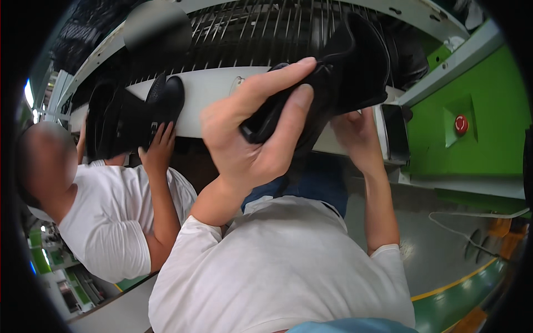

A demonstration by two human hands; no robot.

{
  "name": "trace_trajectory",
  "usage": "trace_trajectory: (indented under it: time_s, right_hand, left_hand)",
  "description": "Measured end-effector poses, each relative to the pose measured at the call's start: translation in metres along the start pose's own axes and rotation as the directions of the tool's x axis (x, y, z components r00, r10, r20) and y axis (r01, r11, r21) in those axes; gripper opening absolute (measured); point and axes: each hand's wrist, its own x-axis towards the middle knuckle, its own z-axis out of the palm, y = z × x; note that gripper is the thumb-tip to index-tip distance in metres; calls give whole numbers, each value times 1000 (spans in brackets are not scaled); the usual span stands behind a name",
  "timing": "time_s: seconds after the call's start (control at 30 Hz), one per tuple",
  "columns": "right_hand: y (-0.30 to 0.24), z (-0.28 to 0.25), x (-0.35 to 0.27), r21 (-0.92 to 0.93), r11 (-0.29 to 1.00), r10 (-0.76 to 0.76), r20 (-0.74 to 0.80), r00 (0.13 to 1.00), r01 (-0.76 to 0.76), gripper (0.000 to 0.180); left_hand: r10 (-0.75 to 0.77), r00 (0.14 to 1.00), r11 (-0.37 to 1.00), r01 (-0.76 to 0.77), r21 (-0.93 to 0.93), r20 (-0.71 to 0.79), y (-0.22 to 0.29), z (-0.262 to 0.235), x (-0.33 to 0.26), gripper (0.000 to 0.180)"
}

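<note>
A black boot (pixel 358 66) is lifted in front of me, its shaft spreading to the upper right and its dark foot end toward the left. My left hand (pixel 250 127) grips it at the foot end, with thumb and fingers closed on the black material. Just under the shaft's lower edge is my right hand (pixel 355 133), its fingers curled against the boot. The shaft covers those fingertips, and a small pale thing shows by them that is too small to name.
At left a co-worker's hand (pixel 158 147) rests on other black boots (pixel 133 119). Beyond the white ledge (pixel 194 94) runs a bed of metal rollers (pixel 250 33). To the right are a black flat device (pixel 395 133) and a green machine panel (pixel 438 150) with a red button (pixel 461 124).
</note>
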Motion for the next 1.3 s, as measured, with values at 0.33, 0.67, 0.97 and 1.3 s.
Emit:
trace_trajectory:
  time_s: [0.33, 0.67, 0.97, 1.3]
  right_hand:
    - [29, 8, 22, 56, 996, 73, 46, 996, -76, 36]
    - [61, -3, 22, 12, 996, -83, -48, 995, 84, 29]
    - [51, -21, 21, 132, 985, -90, -170, 981, 114, 55]
    - [31, -24, -9, 154, 984, -90, -34, 995, 94, 83]
  left_hand:
    - [-213, 974, 804, 132, -580, -73, -57, 13, 3, 127]
    - [-526, 726, 443, 679, -585, 443, -151, 95, -39, 59]
    - [261, 898, 900, -93, -426, 355, -25, 118, -30, 51]
    - [-65, 964, 928, 154, -340, 257, -105, 102, 3, 83]
